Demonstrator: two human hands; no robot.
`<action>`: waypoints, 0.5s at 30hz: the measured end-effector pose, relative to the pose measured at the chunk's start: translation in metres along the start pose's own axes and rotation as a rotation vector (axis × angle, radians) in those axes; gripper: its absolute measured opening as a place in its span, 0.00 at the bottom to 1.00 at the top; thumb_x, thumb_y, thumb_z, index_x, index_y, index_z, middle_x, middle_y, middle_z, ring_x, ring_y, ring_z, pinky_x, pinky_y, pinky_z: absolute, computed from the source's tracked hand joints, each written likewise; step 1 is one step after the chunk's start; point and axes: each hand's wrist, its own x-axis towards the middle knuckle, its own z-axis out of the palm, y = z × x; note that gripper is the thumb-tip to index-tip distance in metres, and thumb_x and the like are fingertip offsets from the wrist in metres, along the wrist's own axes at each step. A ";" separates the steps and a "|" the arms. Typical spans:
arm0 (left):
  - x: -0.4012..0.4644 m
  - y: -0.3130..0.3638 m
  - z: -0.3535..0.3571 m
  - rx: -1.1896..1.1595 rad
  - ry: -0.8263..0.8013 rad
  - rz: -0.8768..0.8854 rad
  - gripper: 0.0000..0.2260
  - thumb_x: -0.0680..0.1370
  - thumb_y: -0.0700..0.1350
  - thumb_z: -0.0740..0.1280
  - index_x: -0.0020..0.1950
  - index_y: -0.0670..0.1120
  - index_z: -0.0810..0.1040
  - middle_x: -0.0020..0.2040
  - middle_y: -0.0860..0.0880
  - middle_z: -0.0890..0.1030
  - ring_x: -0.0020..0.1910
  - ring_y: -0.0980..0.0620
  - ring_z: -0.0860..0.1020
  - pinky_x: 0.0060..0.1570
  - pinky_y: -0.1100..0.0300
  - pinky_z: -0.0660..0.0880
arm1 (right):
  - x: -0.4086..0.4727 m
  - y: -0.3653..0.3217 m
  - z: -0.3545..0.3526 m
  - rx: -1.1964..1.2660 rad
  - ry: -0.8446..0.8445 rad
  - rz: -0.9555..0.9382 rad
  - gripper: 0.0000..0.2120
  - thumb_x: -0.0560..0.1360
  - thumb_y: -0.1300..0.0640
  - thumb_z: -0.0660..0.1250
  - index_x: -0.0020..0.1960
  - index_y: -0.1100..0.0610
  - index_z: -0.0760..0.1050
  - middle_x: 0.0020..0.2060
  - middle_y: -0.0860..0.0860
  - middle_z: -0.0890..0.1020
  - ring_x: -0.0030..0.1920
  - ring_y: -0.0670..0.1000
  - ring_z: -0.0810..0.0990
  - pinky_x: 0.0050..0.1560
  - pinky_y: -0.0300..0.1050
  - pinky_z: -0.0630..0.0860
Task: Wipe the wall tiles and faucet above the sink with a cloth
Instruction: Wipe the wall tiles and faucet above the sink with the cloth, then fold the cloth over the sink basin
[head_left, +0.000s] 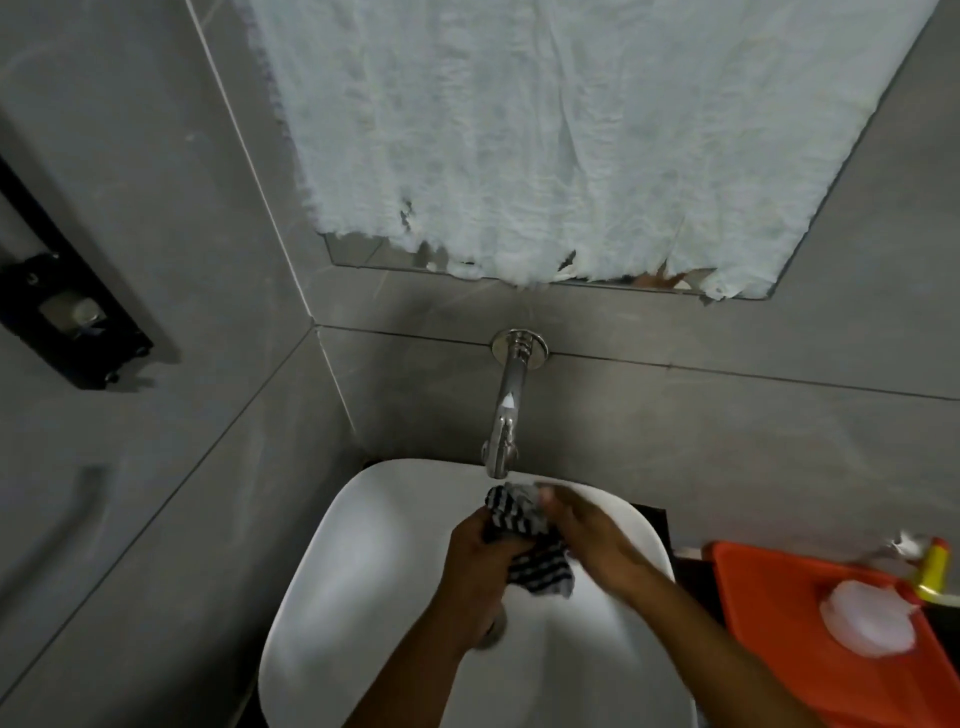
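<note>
A black-and-white striped cloth (535, 551) is bunched over the white sink (374, 561), just below the spout. My left hand (478, 566) grips its lower left part. My right hand (587, 535) holds its upper right part, fingers blurred. A chrome faucet (506, 410) juts from the grey wall tiles (727, 431) above the basin. I cannot tell whether water is running.
A mirror (363, 254) covered with torn white paper (571, 130) hangs above the faucet. An orange tray (779, 623) at the right holds a white round object (867, 621); a yellow bottle (932, 569) stands behind. A black fixture (67, 306) is on the left wall.
</note>
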 end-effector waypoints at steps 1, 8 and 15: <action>0.003 0.003 0.007 -0.039 0.012 -0.039 0.12 0.79 0.39 0.65 0.58 0.32 0.79 0.47 0.37 0.85 0.45 0.38 0.84 0.47 0.47 0.82 | -0.014 0.008 0.003 0.129 -0.043 0.053 0.31 0.68 0.25 0.62 0.63 0.44 0.77 0.60 0.50 0.84 0.56 0.48 0.85 0.61 0.48 0.81; 0.018 0.011 0.080 -0.363 -0.190 -0.261 0.23 0.77 0.41 0.55 0.68 0.32 0.74 0.64 0.32 0.78 0.60 0.37 0.77 0.62 0.45 0.75 | -0.065 0.024 -0.049 0.415 0.307 -0.060 0.20 0.66 0.49 0.78 0.57 0.42 0.81 0.52 0.48 0.88 0.52 0.49 0.87 0.46 0.45 0.85; 0.070 0.012 0.205 0.068 -0.565 -0.391 0.08 0.75 0.35 0.62 0.47 0.38 0.82 0.45 0.40 0.83 0.43 0.45 0.81 0.43 0.53 0.79 | -0.117 0.076 -0.152 0.686 0.596 0.060 0.18 0.71 0.52 0.74 0.60 0.53 0.82 0.48 0.56 0.89 0.45 0.60 0.89 0.37 0.54 0.85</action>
